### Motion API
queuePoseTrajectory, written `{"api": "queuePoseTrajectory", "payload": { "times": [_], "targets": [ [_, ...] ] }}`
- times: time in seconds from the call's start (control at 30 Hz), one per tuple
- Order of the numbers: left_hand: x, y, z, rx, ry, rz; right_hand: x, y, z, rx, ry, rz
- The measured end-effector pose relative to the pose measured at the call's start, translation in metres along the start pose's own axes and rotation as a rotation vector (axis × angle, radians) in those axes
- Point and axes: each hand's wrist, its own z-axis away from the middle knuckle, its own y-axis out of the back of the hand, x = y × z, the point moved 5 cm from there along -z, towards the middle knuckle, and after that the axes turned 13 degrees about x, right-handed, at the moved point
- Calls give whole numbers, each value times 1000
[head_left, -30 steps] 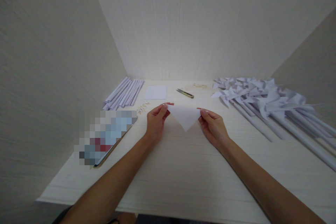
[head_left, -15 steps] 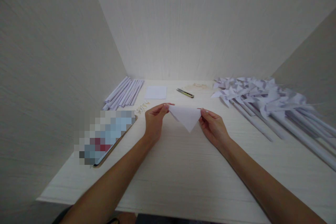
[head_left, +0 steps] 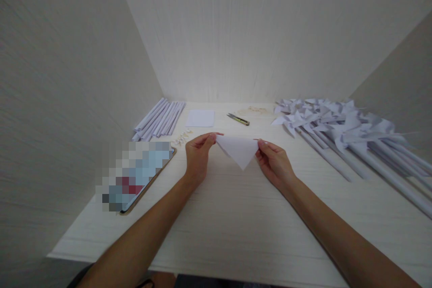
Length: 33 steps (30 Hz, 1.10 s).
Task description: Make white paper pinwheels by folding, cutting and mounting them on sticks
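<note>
Head view: what's being held?

Left hand (head_left: 198, 156) and right hand (head_left: 276, 161) each pinch one upper corner of a folded paper (head_left: 240, 149), its point hanging down over the table (head_left: 236, 229).

And behind it?

Small scissors (head_left: 239, 119), with a paper square (head_left: 200, 118) to their left and pinwheels (head_left: 347, 130) to the right.

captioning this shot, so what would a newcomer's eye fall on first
Probably the white paper triangle, point down, held between the left hand and the right hand at centre. Next, the pile of paper pinwheels at right, then the pixelated phone-like device at left.
</note>
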Motion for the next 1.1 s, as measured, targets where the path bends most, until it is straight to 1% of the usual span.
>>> {"api": "queuePoseTrajectory", "payload": {
  "times": [0.3, 0.47, 0.6, 0.8, 0.93, 1.1],
  "targets": [
    [0, 0, 0, -29, -12, -12, 0, 0, 0, -3, 5, 8],
    [0, -2, 0, -37, 76, 33, -1, 2, -1, 6, 50, 10],
    [1, -5, 3, -45, 110, 67, -3, 2, -2, 1, 105, 9],
    [-6, -8, 7, -89, 182, 2, -4, 0, -2, 2, 131, 19],
    [-8, -6, 7, -81, 150, -51, -5, 1, -1, -4, 174, 57],
    [-8, -6, 6, -76, 134, -49, -6, 1, -1, -12, 206, 95]
  ]
}}
